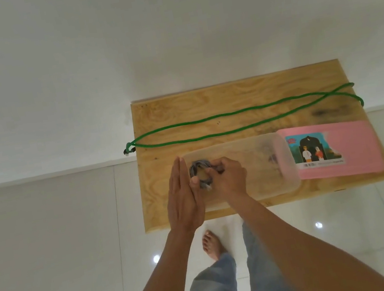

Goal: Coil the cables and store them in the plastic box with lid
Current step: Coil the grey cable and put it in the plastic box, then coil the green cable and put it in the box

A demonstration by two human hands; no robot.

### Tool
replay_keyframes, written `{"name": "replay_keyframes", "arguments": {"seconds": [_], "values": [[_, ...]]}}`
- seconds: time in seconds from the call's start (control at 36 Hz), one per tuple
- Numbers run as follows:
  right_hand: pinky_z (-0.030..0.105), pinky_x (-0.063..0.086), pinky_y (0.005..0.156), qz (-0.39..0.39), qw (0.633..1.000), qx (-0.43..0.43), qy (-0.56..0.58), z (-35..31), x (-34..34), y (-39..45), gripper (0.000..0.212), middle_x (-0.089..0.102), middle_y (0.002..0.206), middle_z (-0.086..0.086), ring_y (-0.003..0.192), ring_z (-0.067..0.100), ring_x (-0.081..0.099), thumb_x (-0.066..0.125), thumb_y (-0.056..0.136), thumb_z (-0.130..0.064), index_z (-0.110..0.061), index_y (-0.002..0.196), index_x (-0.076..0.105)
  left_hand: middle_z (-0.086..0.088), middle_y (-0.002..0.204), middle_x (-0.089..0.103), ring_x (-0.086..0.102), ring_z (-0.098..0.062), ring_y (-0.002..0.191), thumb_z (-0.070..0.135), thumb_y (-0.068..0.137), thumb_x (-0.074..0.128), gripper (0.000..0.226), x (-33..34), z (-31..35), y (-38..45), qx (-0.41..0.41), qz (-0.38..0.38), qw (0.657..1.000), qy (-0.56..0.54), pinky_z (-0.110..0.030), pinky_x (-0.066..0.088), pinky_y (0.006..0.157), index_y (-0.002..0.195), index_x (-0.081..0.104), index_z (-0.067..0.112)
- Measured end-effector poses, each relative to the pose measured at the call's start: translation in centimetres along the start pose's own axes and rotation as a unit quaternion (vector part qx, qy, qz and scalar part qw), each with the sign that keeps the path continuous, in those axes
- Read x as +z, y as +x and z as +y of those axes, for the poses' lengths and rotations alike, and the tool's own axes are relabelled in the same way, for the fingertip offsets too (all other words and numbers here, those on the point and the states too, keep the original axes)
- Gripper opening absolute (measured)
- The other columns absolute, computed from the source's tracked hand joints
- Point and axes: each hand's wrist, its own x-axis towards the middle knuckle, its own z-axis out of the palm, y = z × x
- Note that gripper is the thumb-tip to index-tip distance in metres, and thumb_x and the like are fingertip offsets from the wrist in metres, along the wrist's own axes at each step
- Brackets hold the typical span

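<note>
A clear plastic box (260, 159) stands near the front edge of a wooden table (204, 107). Its pink lid (356, 149), with a picture label, lies flat just right of it. My right hand (229, 174) is shut on a small grey coiled cable (199, 169) at the box's left end. My left hand (182, 195) is flat with fingers straight, pressed against the box's left side and touching the coil with its thumb. A long green cable (233, 122) lies uncoiled in a wide loop across the back of the table.
The table stands against a white wall on a glossy white tiled floor (50, 247). The green cable's ends hang over the table's left and right edges. My legs and a bare foot (212, 244) are below the front edge.
</note>
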Motion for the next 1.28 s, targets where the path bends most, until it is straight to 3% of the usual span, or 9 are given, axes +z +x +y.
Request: {"name": "replay_keyframes", "arguments": {"seconds": [0.14,0.25,0.39,0.67,0.72,0.78,0.92,1.14,1.28], "values": [[0.036,0.052,0.091,0.013,0.998,0.051,0.038,0.1,1.3,0.2,0.012,0.072,0.084,-0.004,0.09,0.022,0.066,0.079,0.079,-0.02,-0.024,0.079,0.068,0.006,0.166,0.007,0.011,-0.009,0.153,0.045,0.106,0.017,0.059,0.5,-0.3,-0.1,0.009,0.001,1.0,0.0,-0.042,0.031,0.119,0.158,0.012,0.02],[0.024,0.051,0.082,0.003,0.997,0.058,0.058,-0.3,1.2,-0.2,0.007,0.069,0.08,-0.006,0.08,0.013,0.063,0.079,0.08,-0.018,-0.019,0.083,0.072,0.007,0.166,0.006,0.009,-0.008,0.153,0.049,0.105,0.013,0.061,0.7,-0.3,-0.1,0.009,0.006,1.0,-0.003,-0.044,0.032,0.119,0.159,0.012,0.019],[0.002,0.04,0.064,-0.038,0.997,0.041,0.054,-0.3,0.5,-0.3,0.023,0.068,0.088,-0.008,0.083,0.01,0.064,0.082,0.074,-0.013,-0.018,0.095,0.071,0.003,0.167,0.01,0.011,-0.01,0.153,0.047,0.105,0.015,0.062,0.9,-0.3,0.0,0.009,0.01,1.0,0.001,-0.043,0.03,0.12,0.159,0.015,0.016],[-0.008,0.036,0.06,-0.091,0.995,0.016,0.026,-0.4,-1.0,-0.3,0.052,0.063,0.102,-0.005,0.091,0.008,0.058,0.087,0.072,-0.02,-0.015,0.117,0.062,0.003,0.165,0.013,0.014,-0.012,0.153,0.044,0.105,0.018,0.059,0.9,-0.2,0.0,0.005,0.021,1.0,0.005,-0.041,0.029,0.12,0.158,0.018,0.017],[-0.003,0.038,0.066,-0.098,0.995,0.016,0.018,-0.2,-1.2,-0.3,0.059,0.063,0.107,-0.004,0.097,0.01,0.058,0.087,0.071,-0.023,-0.015,0.123,0.06,0.004,0.165,0.014,0.014,-0.011,0.153,0.041,0.106,0.021,0.057,0.9,-0.2,0.0,0.001,0.02,1.0,0.007,-0.038,0.027,0.121,0.158,0.018,0.018],[0.011,0.041,0.08,-0.098,0.995,0.013,0.007,-0.1,-1.5,-0.4,0.061,0.065,0.117,-0.001,0.107,0.014,0.06,0.087,0.071,-0.027,-0.018,0.124,0.059,0.004,0.166,0.014,0.013,-0.01,0.153,0.04,0.106,0.022,0.056,0.7,-0.1,0.0,-0.003,0.016,1.0,0.01,-0.034,0.024,0.121,0.158,0.018,0.019],[0.027,0.049,0.097,-0.098,0.995,0.01,0.029,-0.5,-3.3,-1.0,0.061,0.064,0.125,0.004,0.113,0.016,0.06,0.085,0.073,-0.019,-0.014,0.128,0.058,0.005,0.166,0.016,0.01,-0.004,0.15,0.041,0.106,0.024,0.057,-0.1,0.4,0.1,-0.018,0.007,1.0,0.02,-0.028,0.018,0.121,0.158,0.018,0.019],[0.025,0.048,0.094,-0.076,0.995,-0.023,0.061,-2.1,-7.1,-2.0,0.054,0.063,0.126,0.0,0.112,0.014,0.061,0.078,0.081,-0.018,-0.015,0.13,0.057,-0.001,0.165,0.022,0.017,-0.015,0.152,0.04,0.107,0.031,0.056,-3.0,2.9,0.6,-0.041,0.026,0.999,-0.011,-0.028,0.015,0.12,0.157,0.024,0.016],[0.03,0.051,0.092,-0.057,0.994,-0.04,0.081,-3.6,-9.3,-1.4,0.046,0.064,0.125,0.002,0.104,0.014,0.064,0.075,0.084,-0.017,-0.015,0.127,0.059,-0.006,0.16,0.036,0.028,-0.02,0.148,0.04,0.105,0.034,0.055,-4.6,4.7,2.3,-0.017,0.048,0.999,-0.019,-0.042,0.026,0.121,0.154,0.034,0.014]]}}
